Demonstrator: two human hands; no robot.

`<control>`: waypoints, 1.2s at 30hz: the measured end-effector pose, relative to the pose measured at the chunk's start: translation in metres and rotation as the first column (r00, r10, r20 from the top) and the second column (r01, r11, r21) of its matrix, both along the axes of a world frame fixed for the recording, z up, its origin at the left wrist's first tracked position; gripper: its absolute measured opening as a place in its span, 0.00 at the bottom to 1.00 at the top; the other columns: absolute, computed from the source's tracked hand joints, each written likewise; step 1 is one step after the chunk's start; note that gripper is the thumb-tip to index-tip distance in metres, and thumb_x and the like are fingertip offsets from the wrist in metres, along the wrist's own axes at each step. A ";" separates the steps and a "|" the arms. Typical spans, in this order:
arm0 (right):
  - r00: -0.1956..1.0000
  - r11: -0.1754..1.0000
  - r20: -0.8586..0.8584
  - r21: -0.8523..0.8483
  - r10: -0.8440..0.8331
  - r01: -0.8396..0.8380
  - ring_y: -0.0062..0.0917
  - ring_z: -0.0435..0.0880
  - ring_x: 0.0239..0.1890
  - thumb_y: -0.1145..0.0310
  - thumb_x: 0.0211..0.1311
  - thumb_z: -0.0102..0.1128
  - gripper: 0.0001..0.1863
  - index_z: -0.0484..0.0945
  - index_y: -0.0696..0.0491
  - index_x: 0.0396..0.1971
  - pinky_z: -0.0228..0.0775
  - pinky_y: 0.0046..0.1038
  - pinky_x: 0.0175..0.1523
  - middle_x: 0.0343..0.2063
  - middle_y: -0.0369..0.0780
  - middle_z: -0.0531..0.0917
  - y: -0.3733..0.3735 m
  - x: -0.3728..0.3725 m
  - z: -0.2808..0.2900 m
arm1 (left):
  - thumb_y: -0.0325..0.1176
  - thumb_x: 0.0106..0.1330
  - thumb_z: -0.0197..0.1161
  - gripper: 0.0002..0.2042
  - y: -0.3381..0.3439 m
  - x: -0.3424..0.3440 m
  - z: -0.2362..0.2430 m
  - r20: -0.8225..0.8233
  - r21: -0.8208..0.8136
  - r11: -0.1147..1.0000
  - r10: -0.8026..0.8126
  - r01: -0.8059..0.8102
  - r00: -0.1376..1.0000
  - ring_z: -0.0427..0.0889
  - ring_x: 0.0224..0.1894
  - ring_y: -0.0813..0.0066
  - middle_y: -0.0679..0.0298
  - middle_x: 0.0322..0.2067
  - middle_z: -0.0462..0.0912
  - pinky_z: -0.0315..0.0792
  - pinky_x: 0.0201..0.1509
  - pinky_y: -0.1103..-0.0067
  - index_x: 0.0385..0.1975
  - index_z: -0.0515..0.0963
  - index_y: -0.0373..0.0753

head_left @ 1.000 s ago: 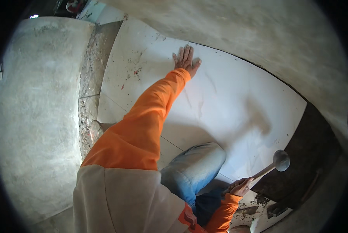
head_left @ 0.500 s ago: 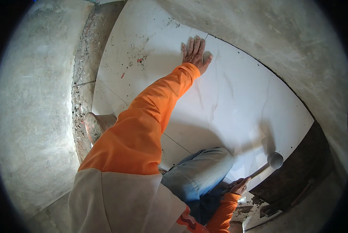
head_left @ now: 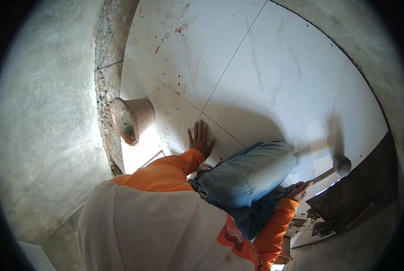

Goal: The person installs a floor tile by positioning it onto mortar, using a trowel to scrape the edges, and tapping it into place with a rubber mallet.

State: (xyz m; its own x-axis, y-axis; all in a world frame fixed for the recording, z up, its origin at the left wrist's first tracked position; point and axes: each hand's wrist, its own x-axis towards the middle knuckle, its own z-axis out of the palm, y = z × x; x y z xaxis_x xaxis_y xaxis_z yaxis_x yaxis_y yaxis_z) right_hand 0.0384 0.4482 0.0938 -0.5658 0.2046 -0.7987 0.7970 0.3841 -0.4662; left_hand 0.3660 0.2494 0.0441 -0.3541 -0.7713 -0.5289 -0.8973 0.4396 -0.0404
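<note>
My left hand (head_left: 202,141) lies flat on the white marbled floor tiles (head_left: 244,72), fingers stretched out, just below a spot where tile joints cross. My right hand (head_left: 300,191) is wrapped round the handle of a mallet (head_left: 341,165) with a round dark head. The mallet head is over the tile's right edge, near the dark untiled strip; whether it touches the tile I cannot tell. My bent knee (head_left: 274,158) in jeans stands between the two hands.
A mortar-stained bucket (head_left: 141,115) lies tipped near the rough wall edge on the left. Bare dark ground (head_left: 364,180) borders the tiles at right, with a long-handled tool (head_left: 360,217) there. Concrete walls (head_left: 48,113) enclose the floor. Crumbs of mortar dot the tiles.
My left hand has come back from the far tile edge toward my body and rests near the tile joints. The right hand still holds the mallet. The view has shifted.
</note>
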 end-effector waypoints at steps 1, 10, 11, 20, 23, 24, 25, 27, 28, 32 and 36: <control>1.000 1.000 -0.003 -0.004 0.022 -0.022 0.18 0.58 0.05 0.35 0.59 0.41 0.32 0.59 0.49 0.12 0.51 0.22 0.10 0.05 0.33 0.59 -0.004 -0.001 0.003 | 0.51 0.60 0.52 0.40 0.010 0.009 0.005 0.032 0.011 1.000 -0.004 0.004 0.999 0.34 0.70 0.55 0.52 0.67 0.39 0.29 0.66 0.50 0.65 0.44 0.34; 0.997 0.997 0.008 0.023 0.073 -0.073 0.18 0.59 0.06 0.34 0.59 0.40 0.32 0.59 0.49 0.13 0.52 0.22 0.11 0.05 0.33 0.59 0.011 0.000 -0.005 | 0.51 0.59 0.52 0.39 -0.018 -0.022 0.008 -0.008 -0.022 0.993 -0.120 0.120 0.993 0.36 0.70 0.57 0.54 0.67 0.39 0.29 0.66 0.50 0.65 0.45 0.37; 0.998 0.998 0.040 0.020 0.055 -0.056 0.18 0.59 0.06 0.34 0.59 0.40 0.32 0.59 0.49 0.13 0.52 0.22 0.11 0.05 0.33 0.59 0.014 -0.001 -0.007 | 0.50 0.59 0.52 0.38 -0.018 -0.022 0.010 -0.014 -0.001 0.992 -0.126 0.126 0.992 0.36 0.70 0.57 0.54 0.67 0.39 0.29 0.66 0.50 0.65 0.46 0.37; 0.974 0.992 -0.197 -0.026 0.114 -0.122 0.16 0.59 0.06 0.41 0.63 0.42 0.28 0.65 0.54 0.24 0.51 0.20 0.10 0.07 0.32 0.61 0.021 0.002 -0.028 | 0.49 0.58 0.53 0.39 -0.012 -0.044 0.005 -0.105 -0.017 0.997 -0.083 0.081 0.991 0.37 0.70 0.55 0.50 0.67 0.40 0.31 0.67 0.52 0.65 0.46 0.35; 0.969 0.982 -0.170 -0.024 0.178 -0.185 0.15 0.59 0.07 0.42 0.63 0.44 0.25 0.66 0.54 0.28 0.53 0.20 0.11 0.08 0.30 0.61 0.021 -0.003 -0.030 | 0.48 0.57 0.55 0.39 -0.002 -0.040 0.011 -0.149 0.015 0.980 -0.193 0.198 0.970 0.39 0.69 0.53 0.50 0.67 0.42 0.33 0.67 0.52 0.64 0.48 0.34; 0.969 0.982 -0.171 -0.021 0.181 -0.187 0.15 0.59 0.07 0.42 0.63 0.44 0.25 0.66 0.54 0.28 0.53 0.20 0.11 0.08 0.30 0.61 0.020 -0.003 -0.028 | 0.48 0.57 0.55 0.39 0.003 -0.039 0.012 -0.150 0.018 0.980 -0.191 0.196 0.970 0.39 0.69 0.53 0.50 0.67 0.42 0.33 0.67 0.52 0.64 0.48 0.34; 0.969 0.983 -0.173 -0.021 0.176 -0.182 0.14 0.59 0.06 0.43 0.64 0.43 0.25 0.67 0.55 0.29 0.52 0.19 0.11 0.08 0.31 0.61 0.018 -0.003 -0.028 | 0.49 0.57 0.55 0.39 0.006 -0.038 0.013 -0.180 0.049 0.967 -0.236 0.248 0.955 0.40 0.69 0.53 0.50 0.66 0.43 0.34 0.67 0.52 0.64 0.49 0.34; 0.970 0.984 -0.173 -0.017 0.171 -0.176 0.14 0.59 0.06 0.44 0.65 0.42 0.25 0.67 0.56 0.29 0.51 0.19 0.11 0.08 0.31 0.62 0.015 -0.004 -0.025 | 0.49 0.56 0.56 0.39 0.013 -0.034 0.012 -0.211 0.083 0.950 -0.278 0.300 0.937 0.41 0.69 0.53 0.50 0.66 0.44 0.35 0.67 0.52 0.64 0.51 0.35; 0.970 0.984 -0.172 -0.015 0.172 -0.177 0.14 0.59 0.06 0.45 0.65 0.42 0.25 0.67 0.56 0.29 0.51 0.19 0.11 0.08 0.31 0.62 0.013 -0.004 -0.024 | 0.49 0.55 0.57 0.39 0.017 -0.028 0.008 -0.193 0.052 0.906 -0.404 0.420 0.894 0.42 0.69 0.53 0.51 0.66 0.44 0.35 0.67 0.52 0.63 0.52 0.35; 0.972 0.986 -0.171 -0.015 0.159 -0.164 0.14 0.59 0.07 0.46 0.65 0.43 0.24 0.67 0.55 0.30 0.51 0.18 0.11 0.08 0.31 0.62 0.016 -0.005 -0.026 | 0.50 0.54 0.57 0.37 0.022 -0.015 -0.003 -0.062 -0.005 0.696 -0.717 0.718 0.694 0.43 0.69 0.56 0.53 0.66 0.47 0.36 0.68 0.52 0.62 0.57 0.38; 0.969 0.985 -0.178 -0.010 0.169 -0.174 0.14 0.59 0.07 0.48 0.65 0.44 0.23 0.67 0.55 0.29 0.51 0.19 0.11 0.08 0.31 0.63 0.014 -0.007 -0.025 | 0.51 0.54 0.56 0.36 0.013 -0.020 0.000 -0.236 0.021 0.678 -0.711 0.735 0.662 0.45 0.69 0.57 0.54 0.66 0.49 0.37 0.67 0.51 0.61 0.59 0.39</control>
